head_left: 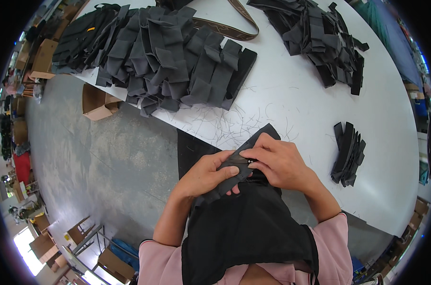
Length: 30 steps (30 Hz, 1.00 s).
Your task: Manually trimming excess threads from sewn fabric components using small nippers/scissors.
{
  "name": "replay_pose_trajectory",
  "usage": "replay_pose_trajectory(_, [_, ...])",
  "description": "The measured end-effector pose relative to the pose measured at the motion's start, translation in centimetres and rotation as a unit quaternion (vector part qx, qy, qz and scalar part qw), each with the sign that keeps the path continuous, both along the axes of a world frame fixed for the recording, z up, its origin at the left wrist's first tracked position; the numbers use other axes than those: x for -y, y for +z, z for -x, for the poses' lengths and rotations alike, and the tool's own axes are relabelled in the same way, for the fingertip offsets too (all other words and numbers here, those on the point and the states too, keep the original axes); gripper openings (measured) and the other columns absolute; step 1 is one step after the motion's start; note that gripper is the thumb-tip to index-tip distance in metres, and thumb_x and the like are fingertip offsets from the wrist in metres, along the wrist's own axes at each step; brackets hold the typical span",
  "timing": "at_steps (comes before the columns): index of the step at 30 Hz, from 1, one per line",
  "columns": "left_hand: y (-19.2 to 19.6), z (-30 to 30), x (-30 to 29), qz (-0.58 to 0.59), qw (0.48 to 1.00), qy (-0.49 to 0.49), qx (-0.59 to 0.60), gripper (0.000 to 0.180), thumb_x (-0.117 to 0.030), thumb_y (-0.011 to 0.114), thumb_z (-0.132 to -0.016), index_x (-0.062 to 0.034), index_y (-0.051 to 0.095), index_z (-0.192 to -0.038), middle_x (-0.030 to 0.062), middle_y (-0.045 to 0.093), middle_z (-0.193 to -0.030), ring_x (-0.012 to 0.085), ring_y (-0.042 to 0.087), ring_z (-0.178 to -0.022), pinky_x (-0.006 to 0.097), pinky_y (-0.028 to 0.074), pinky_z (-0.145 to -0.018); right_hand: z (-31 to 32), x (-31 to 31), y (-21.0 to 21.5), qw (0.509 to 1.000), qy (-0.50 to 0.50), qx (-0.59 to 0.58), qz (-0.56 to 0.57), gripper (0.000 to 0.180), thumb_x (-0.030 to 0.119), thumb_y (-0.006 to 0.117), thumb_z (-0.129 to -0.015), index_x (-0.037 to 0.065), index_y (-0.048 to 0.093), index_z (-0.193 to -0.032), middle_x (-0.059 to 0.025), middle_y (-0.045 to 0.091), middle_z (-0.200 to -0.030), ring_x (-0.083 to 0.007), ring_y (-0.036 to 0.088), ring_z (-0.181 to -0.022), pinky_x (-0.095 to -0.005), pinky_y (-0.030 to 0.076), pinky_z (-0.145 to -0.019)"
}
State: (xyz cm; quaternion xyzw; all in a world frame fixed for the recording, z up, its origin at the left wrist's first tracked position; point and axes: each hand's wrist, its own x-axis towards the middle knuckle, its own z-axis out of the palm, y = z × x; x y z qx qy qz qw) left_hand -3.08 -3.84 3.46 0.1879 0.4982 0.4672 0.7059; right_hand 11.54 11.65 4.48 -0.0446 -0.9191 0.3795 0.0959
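Observation:
A dark fabric strip [220, 189] slants across my lap at the table's near edge, its far end reaching up past my fingers. My left hand [210, 173] grips it, thumb on top and fingers underneath. Over the strip's right edge, my right hand [277, 159] is closed in a pinch between thumb and forefinger. A small dark thing with shiny spots [250, 162] shows at those fingertips; its kind is unclear. Loose thread ends [229, 124] lie scattered on the white table just beyond both hands.
A large heap of dark fabric pieces [163, 52] covers the table's far left. Another pile [320, 42] lies far right, and a small stack of strips [348, 154] sits to the right. A brown patterned strap [225, 29] curls at the back. An open cardboard box [99, 102] stands beyond the left edge.

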Motion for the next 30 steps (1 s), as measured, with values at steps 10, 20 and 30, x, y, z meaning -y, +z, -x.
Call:
replay_pose_trajectory(10, [0.3, -0.2, -0.2, 0.030, 0.999, 0.026, 0.014, 0.029, -0.009, 0.050, -0.090, 0.0022, 0.049, -0.117, 0.0079, 0.063, -0.093, 0.0122, 0.063, -0.067, 0.022, 0.051, -0.058, -0.6, 1.3, 0.1, 0.997, -0.059, -0.053, -0.024, 0.029, 0.005, 0.068, -0.065, 0.007, 0.064, -0.093, -0.0034, 0.049, -0.075, -0.0183, 0.052, -0.057, -0.0289, 0.040, -0.050])
replay_pose_trajectory(20, [-1.6, -0.9, 0.6, -0.021, 0.986, 0.163, -0.001, 0.040, -0.002, 0.049, -0.089, 0.0019, 0.038, -0.127, 0.0167, 0.060, -0.103, 0.0199, 0.064, -0.080, 0.029, 0.054, -0.069, -2.6, 2.4, 0.3, 0.963, -0.234, -0.100, 0.083, 0.033, -0.005, 0.068, -0.068, 0.005, 0.065, -0.099, -0.0081, 0.054, -0.079, -0.0171, 0.055, -0.059, -0.0262, 0.044, -0.051])
replay_pose_trajectory(30, [-1.4, -1.9, 0.3, -0.075, 0.966, 0.209, 0.133, 0.049, -0.010, 0.052, -0.091, -0.0041, 0.028, -0.134, 0.0217, 0.055, -0.112, 0.0222, 0.063, -0.081, 0.035, 0.055, -0.072, -1.1, 2.1, -0.5, 0.961, -0.252, -0.105, -0.045, 0.027, 0.000, 0.068, -0.070, 0.005, 0.063, -0.096, -0.0055, 0.052, -0.075, -0.0188, 0.052, -0.055, -0.0276, 0.039, -0.047])
